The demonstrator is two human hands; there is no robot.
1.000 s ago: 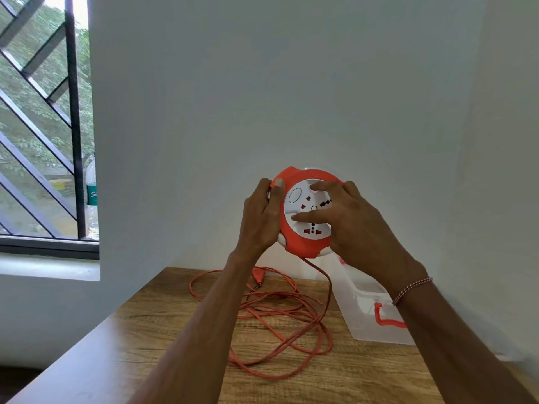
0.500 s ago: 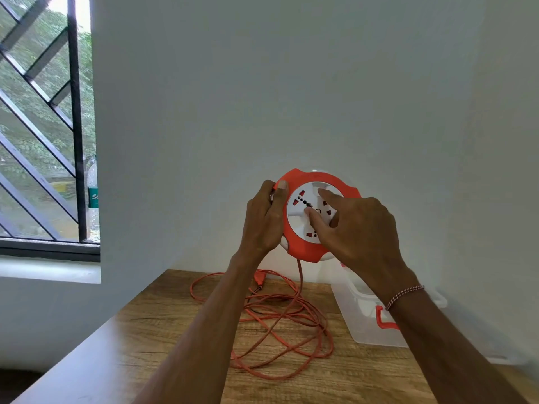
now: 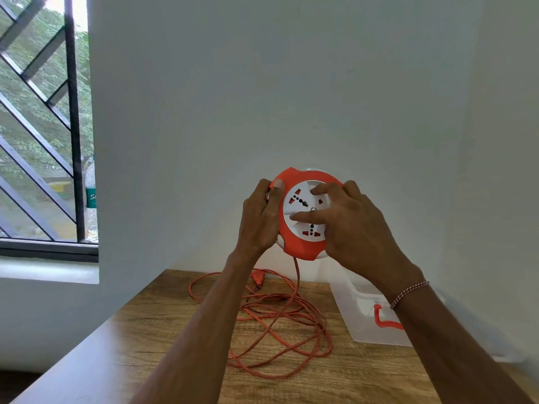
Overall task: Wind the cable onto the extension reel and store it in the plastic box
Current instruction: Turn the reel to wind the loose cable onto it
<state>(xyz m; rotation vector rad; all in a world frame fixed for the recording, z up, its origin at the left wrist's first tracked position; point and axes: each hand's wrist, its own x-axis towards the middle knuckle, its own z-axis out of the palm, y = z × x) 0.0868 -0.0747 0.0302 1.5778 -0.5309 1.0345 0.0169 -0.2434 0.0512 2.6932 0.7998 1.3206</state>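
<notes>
I hold a round orange extension reel with a white socket face up in front of the wall, above the table. My left hand grips its left rim, thumb on the orange edge. My right hand lies on the white face, its thumb and fingers curled onto the centre disc. An orange cable hangs from the reel's underside into a loose tangle on the wooden table, with its plug lying behind my left forearm. A clear plastic box with an orange latch stands at the right, partly hidden by my right arm.
The table is pushed into a white corner, with walls behind and to the right. A barred window is at the left, with a plastic bottle standing on its sill.
The white socket face has turned under my right-hand fingers. The cable pile on the table has shifted slightly, and the view has tilted a little.
</notes>
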